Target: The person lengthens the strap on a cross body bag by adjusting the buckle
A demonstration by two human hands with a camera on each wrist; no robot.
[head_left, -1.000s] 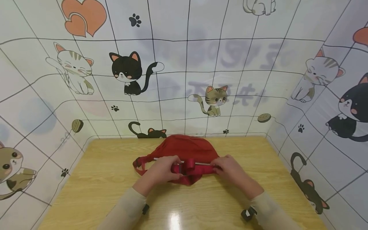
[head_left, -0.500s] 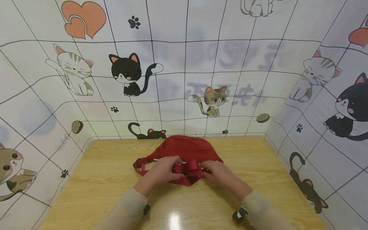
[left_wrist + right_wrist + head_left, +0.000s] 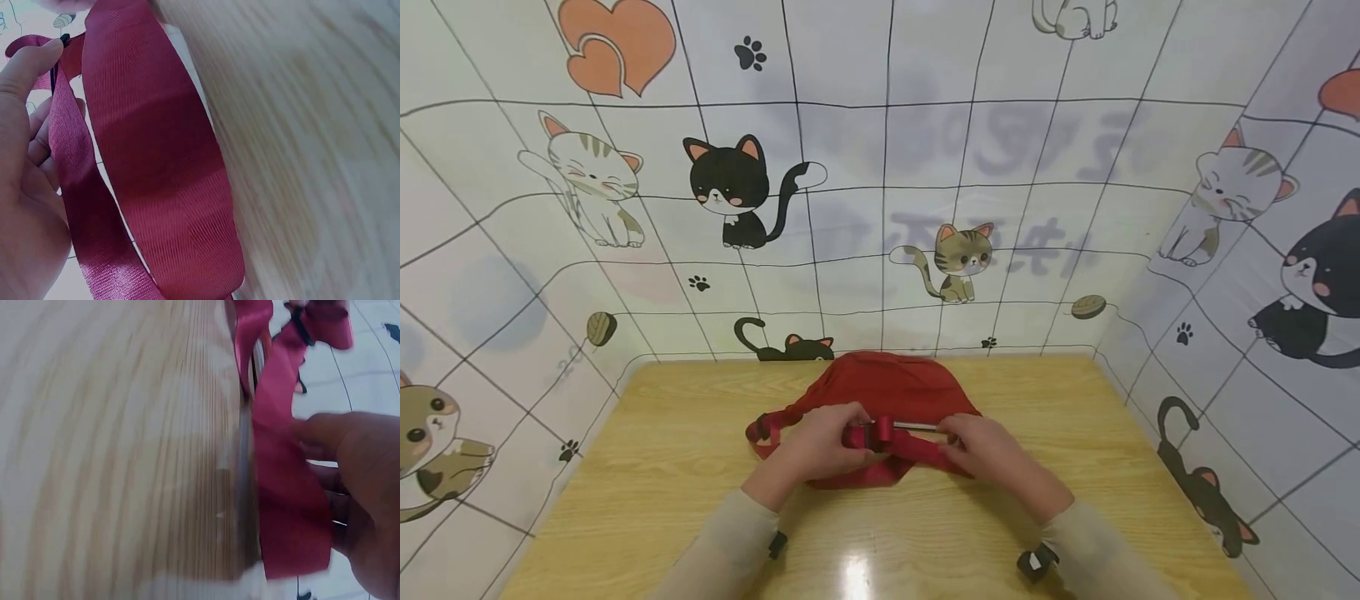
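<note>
A red waist bag (image 3: 895, 385) lies near the back of the wooden table, its strap in front. My left hand (image 3: 817, 443) holds the strap at a black slider (image 3: 65, 40), thumb over it in the left wrist view. A small loop of strap (image 3: 886, 429) stands up beside those fingers. With my right hand (image 3: 992, 448) I pinch a flat length of strap (image 3: 284, 469) farther right; its fingers are partly behind the webbing in the right wrist view. A wide strap section (image 3: 156, 150) hangs slack beside the left hand.
The wooden table (image 3: 685, 500) extends in front and to both sides. A white cat-print sheet (image 3: 850, 208) stands behind and at the sides. A dark buckle (image 3: 762, 427) sits at the bag's left end.
My right hand moved left toward the slider, bulging the loop, then back right along the strap. The loop is now narrower and the strap between the hands straighter. The left hand stays nearly still.
</note>
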